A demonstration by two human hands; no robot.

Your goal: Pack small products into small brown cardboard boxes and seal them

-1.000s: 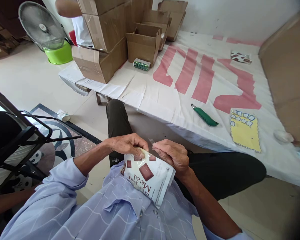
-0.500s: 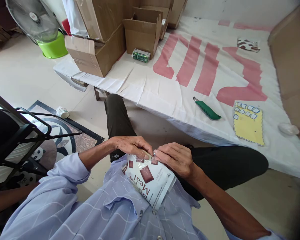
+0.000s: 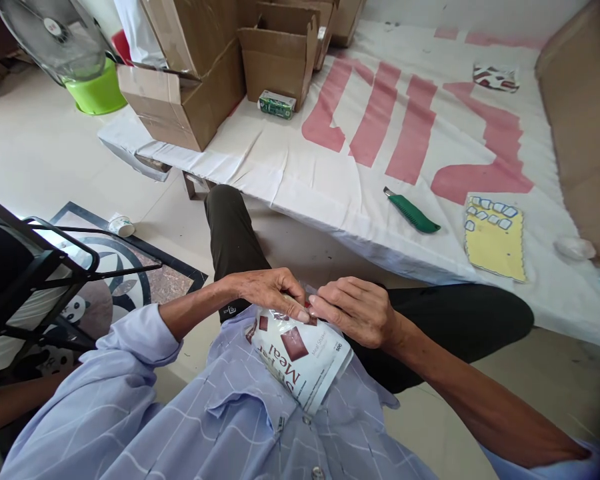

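Note:
A white meal shake pouch (image 3: 300, 357) with brown squares rests against my shirt, its printing upside down to me. My left hand (image 3: 270, 291) pinches its far edge between thumb and fingers. Close beside it, my right hand (image 3: 355, 310) is closed on the same edge, fingers curled and thumb side near my left thumb. The fingers hide most of that edge, so I cannot see whether it is sealed or torn. On the cloth-covered table (image 3: 340, 220) beyond lies a green utility knife (image 3: 413, 212) with a yellow card (image 3: 495, 243) to its right.
Open cardboard boxes (image 3: 277, 57) stand at the table's far left, with a small green carton (image 3: 277, 105) before them. Another patterned pouch (image 3: 496, 77) lies at the far right, near a large cardboard box (image 3: 583, 133). A black-framed chair (image 3: 35, 287) is at my left.
My right hand has turned slightly and moved a little away from my left at the pouch's edge. The left thumb has slid slightly right. The whole view has shifted a little.

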